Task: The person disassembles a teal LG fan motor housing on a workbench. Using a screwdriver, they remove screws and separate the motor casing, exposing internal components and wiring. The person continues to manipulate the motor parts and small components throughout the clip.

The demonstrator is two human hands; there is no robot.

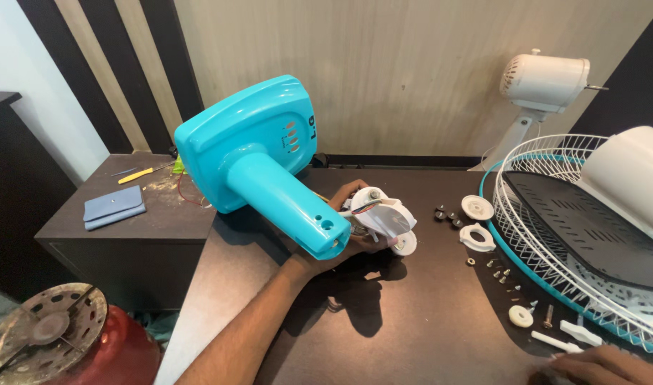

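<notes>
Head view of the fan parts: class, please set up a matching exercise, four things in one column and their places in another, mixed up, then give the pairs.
Things:
1. turquoise fan base
2. wire fan guard
3. blue pouch
4. white motor housing

Places:
A. on the low side cabinet, left
B. on a stand at the back right
C. held up by the left hand
D. lying flat at the table's right edge

Pairs: 1-C, 2-D, 3-A, 4-B

You face a beige wall (412, 64) with dark and pale vertical slats (112, 64) on its left. A dark side cabinet (127, 214) stands below them.
</notes>
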